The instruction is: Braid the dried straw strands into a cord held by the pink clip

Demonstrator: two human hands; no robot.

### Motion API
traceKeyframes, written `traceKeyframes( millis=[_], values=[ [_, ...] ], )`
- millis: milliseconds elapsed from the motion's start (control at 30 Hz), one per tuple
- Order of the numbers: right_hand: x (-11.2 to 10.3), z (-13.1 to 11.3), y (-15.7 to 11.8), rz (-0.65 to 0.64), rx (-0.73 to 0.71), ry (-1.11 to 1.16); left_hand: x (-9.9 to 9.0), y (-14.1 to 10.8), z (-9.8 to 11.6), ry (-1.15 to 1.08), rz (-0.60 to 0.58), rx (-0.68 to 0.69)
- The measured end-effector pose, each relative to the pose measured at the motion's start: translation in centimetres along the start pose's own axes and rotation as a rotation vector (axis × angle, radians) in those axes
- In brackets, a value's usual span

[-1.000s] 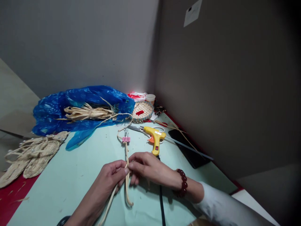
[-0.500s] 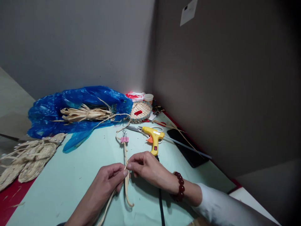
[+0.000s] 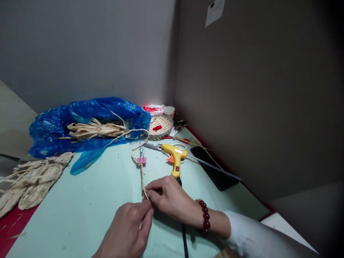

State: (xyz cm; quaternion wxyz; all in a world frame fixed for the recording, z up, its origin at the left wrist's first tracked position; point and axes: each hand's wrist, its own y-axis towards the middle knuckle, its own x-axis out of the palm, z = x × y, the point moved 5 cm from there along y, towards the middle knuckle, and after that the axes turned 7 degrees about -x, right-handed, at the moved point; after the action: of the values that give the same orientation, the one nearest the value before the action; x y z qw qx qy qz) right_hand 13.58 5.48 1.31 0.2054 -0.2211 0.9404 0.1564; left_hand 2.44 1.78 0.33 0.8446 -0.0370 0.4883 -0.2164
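A thin twisted straw cord (image 3: 142, 175) runs toward me from a pink binder clip (image 3: 141, 160) on the pale green table surface. My right hand (image 3: 169, 197), with a dark red bead bracelet above it, pinches the cord between thumb and fingertips. Just below and to the left, my left hand (image 3: 129, 222) is closed on the straw strands, its thumb and forefinger pressed together close to the right fingertips. The loose strand ends are hidden by my left hand. Beyond the clip, the cord loops back toward a blue plastic bag (image 3: 61, 114).
A straw bundle (image 3: 99, 129) lies on the bag. Right of the clip are a yellow glue gun (image 3: 176, 157), scissors (image 3: 153, 146) and a black phone (image 3: 215, 170). A round woven basket (image 3: 160, 125) and a cup (image 3: 169, 111) stand behind. Woven straw pieces (image 3: 40, 182) lie left.
My left hand has moved down and to the right, turning over so its back shows. The hanging strand ends have gone from sight. My right hand keeps its pinch, slightly lower.
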Motion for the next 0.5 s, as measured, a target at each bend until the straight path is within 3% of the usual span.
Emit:
traceKeyframes(
  millis=[100,200,333,367,433,500],
  values=[
    [0.2,0.7,0.1,-0.014,0.077,0.101,0.6,-0.1,0.2,0.053,-0.028,0.053],
    [0.4,1.0,0.1,-0.021,0.148,0.167,-0.6,-0.1,-0.2,-0.051,-0.019,0.029],
    [0.5,1.0,0.1,-0.043,0.166,0.21,-3.6,0.4,-2.8,-0.424,0.275,-0.205],
    [0.6,1.0,0.1,-0.054,0.156,0.242,-3.4,0.7,-3.3,-0.529,0.255,-0.233],
    [0.7,1.0,0.0,-0.064,0.139,0.278,-2.1,1.5,-3.4,-0.761,0.053,-0.217],
    [0.7,0.9,-0.1,-0.078,0.121,0.249,-0.9,2.0,-3.2,-0.903,-0.076,-0.205]
  ],
)
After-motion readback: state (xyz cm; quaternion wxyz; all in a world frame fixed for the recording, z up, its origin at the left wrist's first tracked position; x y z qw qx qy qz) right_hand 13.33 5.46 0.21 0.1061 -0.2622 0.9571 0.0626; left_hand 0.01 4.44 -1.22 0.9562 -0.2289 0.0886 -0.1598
